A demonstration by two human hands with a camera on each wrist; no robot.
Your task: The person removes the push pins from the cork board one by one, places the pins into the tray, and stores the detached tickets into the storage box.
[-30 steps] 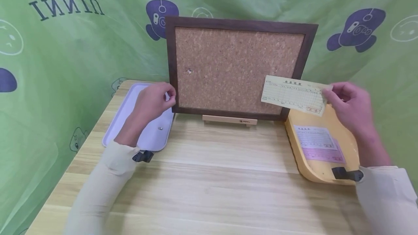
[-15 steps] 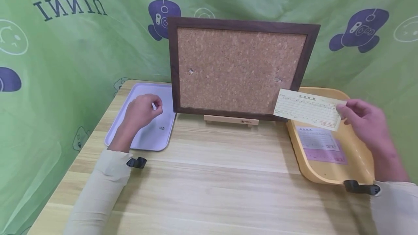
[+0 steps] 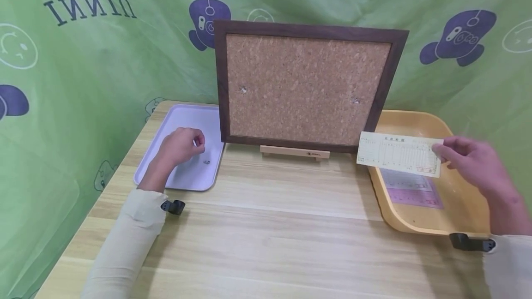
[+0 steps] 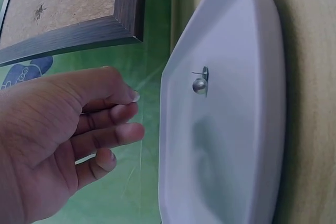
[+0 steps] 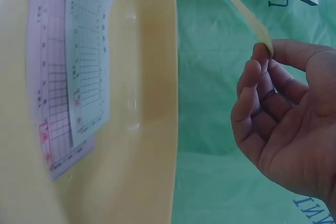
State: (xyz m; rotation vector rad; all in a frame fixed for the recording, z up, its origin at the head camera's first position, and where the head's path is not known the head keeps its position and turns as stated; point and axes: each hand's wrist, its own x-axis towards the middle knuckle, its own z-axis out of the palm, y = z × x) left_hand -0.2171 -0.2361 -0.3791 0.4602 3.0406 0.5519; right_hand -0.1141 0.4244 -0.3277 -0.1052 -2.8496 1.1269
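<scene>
My right hand (image 3: 478, 160) pinches a pale yellow receipt slip (image 3: 399, 153) by its right end, thumb on the front. The slip is level over the yellow bin, overlapping the corkboard's lower right corner in the head view. In the right wrist view the slip (image 5: 244, 11) appears edge-on between thumb and fingers. Low over the lilac tray (image 3: 183, 119), my left hand (image 3: 180, 146) has loosely curled fingers and a thumb close to the index fingertip; nothing shows between them. Silver thumbtacks (image 4: 201, 83) lie in the tray beside it. The framed corkboard (image 3: 307, 86) stands upright between both hands.
Inside the yellow bin (image 3: 388, 206) are a white receipt slip (image 3: 409, 181) and a pink one (image 3: 415, 197). A small wooden stand (image 3: 295, 152) supports the corkboard. Two small rough silvery marks show on the cork. Behind the table (image 3: 266, 234) hangs a green printed cloth (image 3: 104, 68).
The right hand has carried the yellow slip right and down, away from the corkboard's face, and levelled it. The left hand has moved from the board's left edge down over the tray.
</scene>
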